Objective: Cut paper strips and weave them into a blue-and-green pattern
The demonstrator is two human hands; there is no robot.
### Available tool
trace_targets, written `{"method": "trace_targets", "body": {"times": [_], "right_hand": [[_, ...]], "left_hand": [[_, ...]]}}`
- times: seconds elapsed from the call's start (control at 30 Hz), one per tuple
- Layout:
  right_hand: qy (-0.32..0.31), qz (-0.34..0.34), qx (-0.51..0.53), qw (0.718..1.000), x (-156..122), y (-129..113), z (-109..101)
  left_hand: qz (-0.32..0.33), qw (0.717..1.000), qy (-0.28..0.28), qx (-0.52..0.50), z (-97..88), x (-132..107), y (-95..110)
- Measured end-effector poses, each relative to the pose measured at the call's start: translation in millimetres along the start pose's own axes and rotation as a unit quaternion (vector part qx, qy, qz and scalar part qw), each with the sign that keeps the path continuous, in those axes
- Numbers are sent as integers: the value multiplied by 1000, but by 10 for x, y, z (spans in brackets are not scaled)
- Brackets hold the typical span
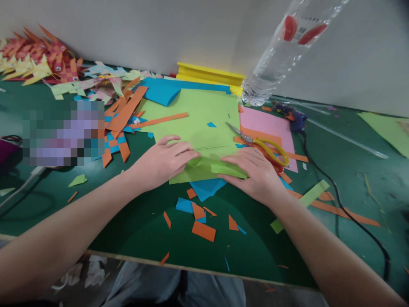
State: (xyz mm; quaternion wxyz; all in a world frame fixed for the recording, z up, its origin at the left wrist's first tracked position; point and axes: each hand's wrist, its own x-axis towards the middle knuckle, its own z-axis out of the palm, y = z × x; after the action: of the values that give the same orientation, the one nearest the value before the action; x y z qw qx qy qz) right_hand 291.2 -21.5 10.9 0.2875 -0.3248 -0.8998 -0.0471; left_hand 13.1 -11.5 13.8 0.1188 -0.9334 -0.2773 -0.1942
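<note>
A folded strip of light green paper [228, 169] lies between my two hands, over a larger light green sheet [194, 106]. My left hand [171, 160] has its fingers closed on the left end of the strip. At the other end, my right hand [252, 172] pinches the strip between thumb and fingers. Just beyond my right hand rest scissors [271, 149] with yellow and orange handles, blades pointing to the upper left. Blue paper [207, 188] pokes out below the green sheet.
A plastic bottle [277, 55] stands at the back right, near a glue gun [294, 117] with a black cord. Woven paper fish [41, 59] lie at the far left. Orange scraps [203, 231] are scattered in front. A pink sheet [265, 123] lies right of the green one.
</note>
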Motion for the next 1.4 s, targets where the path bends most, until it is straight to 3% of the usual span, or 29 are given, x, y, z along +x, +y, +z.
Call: {"method": "trace_targets", "body": {"times": [0.17, 0.47, 0.63, 0.87, 1.0, 1.13, 1.4], "right_hand": [[13, 14, 18, 1000, 22, -39, -18], [46, 6, -8, 999, 34, -88, -23], [40, -6, 7, 999, 110, -249, 34], [4, -17, 14, 1000, 395, -484, 83], [46, -23, 21, 998, 422, -463, 213], [60, 14, 54, 997, 341, -386, 314], [74, 42, 56, 995, 235, -221, 248]], "left_hand": [[-8, 1000, -23, 18, -27, 11, 7], [6, 999, 6, 52, -36, 48, 52], [3, 999, -1, 43, -38, 27, 35], [8, 997, 70, 17, -49, 29, 45], [-3, 998, 57, 12, -80, 13, -6], [-8, 999, 37, 0, -81, -1, -52], [-37, 998, 17, -43, -8, -40, -112]]}}
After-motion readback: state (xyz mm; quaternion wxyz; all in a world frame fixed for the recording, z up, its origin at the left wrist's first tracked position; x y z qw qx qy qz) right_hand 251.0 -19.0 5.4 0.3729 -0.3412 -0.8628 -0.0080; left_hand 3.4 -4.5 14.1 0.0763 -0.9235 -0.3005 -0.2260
